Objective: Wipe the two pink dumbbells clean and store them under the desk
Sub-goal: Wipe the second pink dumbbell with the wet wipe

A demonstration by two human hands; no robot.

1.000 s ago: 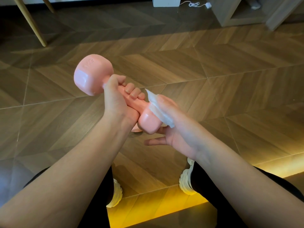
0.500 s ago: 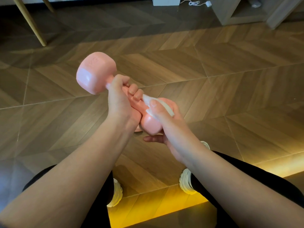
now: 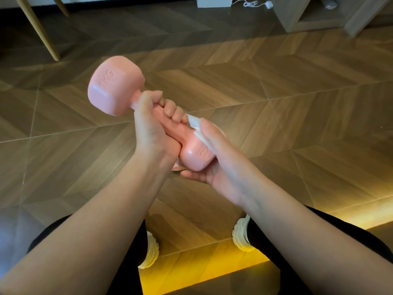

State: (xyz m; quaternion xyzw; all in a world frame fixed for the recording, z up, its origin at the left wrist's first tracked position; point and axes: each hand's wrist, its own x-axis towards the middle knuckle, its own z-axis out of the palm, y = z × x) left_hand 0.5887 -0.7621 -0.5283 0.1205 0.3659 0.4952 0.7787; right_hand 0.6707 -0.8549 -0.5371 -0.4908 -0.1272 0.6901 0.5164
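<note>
One pink dumbbell (image 3: 116, 86) is held in the air above the wooden floor, tilted with its far head up to the left. My left hand (image 3: 152, 128) grips its handle, fingers curled round it. My right hand (image 3: 214, 158) wraps round the near head and presses a white wipe (image 3: 194, 124) against it. The wipe pokes out past my thumb towards the handle. A second dumbbell is not in view.
Wooden chair legs (image 3: 40, 28) stand at the far left. A wooden shelf unit (image 3: 297, 15) and a white cable (image 3: 251, 4) lie at the far right. My knees and white shoes (image 3: 241, 237) are below, by a yellow light strip (image 3: 202, 271).
My right hand has closed round the near head with the wipe and slid along it. The dumbbell has shifted slightly up and right in my left hand's grip.
</note>
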